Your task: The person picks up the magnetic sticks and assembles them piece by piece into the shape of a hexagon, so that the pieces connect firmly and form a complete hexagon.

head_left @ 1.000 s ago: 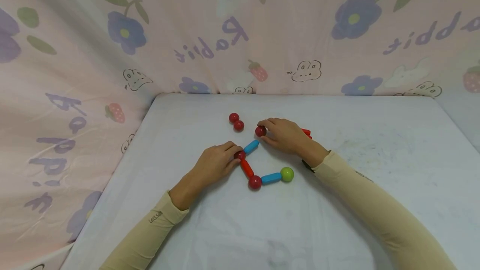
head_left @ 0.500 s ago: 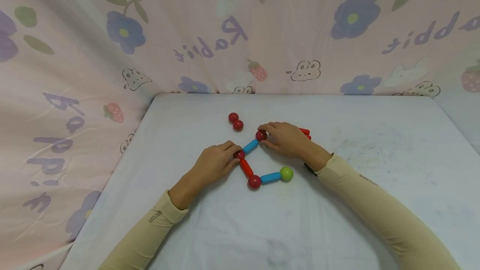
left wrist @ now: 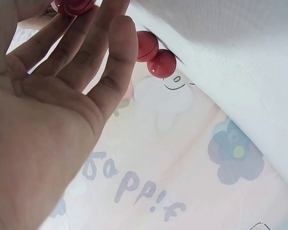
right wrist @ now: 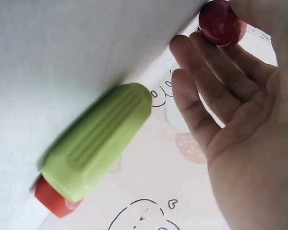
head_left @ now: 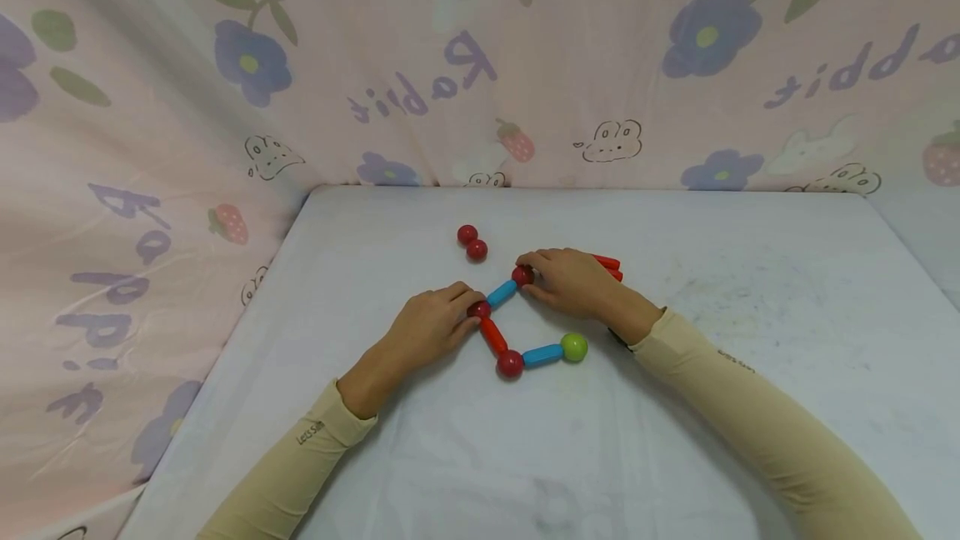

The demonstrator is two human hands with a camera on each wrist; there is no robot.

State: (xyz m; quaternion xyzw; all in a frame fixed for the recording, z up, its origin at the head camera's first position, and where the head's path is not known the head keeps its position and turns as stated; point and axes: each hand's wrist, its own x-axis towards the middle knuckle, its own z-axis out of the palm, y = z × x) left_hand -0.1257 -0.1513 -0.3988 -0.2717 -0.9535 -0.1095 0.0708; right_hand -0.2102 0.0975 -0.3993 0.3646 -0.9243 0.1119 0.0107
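In the head view, my left hand [head_left: 435,323] pinches a red ball [head_left: 477,310] at the corner of a ball-and-rod chain. A blue rod [head_left: 502,293] runs from that ball up to another red ball [head_left: 522,275], which my right hand [head_left: 567,280] holds between thumb and fingers. The rod's far end meets this ball. Downward from the left-hand ball goes a red rod [head_left: 493,336] to a third red ball [head_left: 510,364]. From there a second blue rod [head_left: 543,356] reaches a green ball [head_left: 574,347]. The right wrist view also shows the gripped red ball [right wrist: 222,23].
Two loose red balls [head_left: 472,243] touch each other behind the chain. Red rods [head_left: 609,266] lie partly hidden behind my right hand. A green ribbed rod [right wrist: 98,141] appears in the right wrist view, beside a red piece [right wrist: 55,197]. Patterned cloth [head_left: 420,65] surrounds the white table [head_left: 465,457].
My right hand has drawn its red ball slightly nearer to me, closing the gap to the blue rod's end. My left hand keeps its place on the corner ball.
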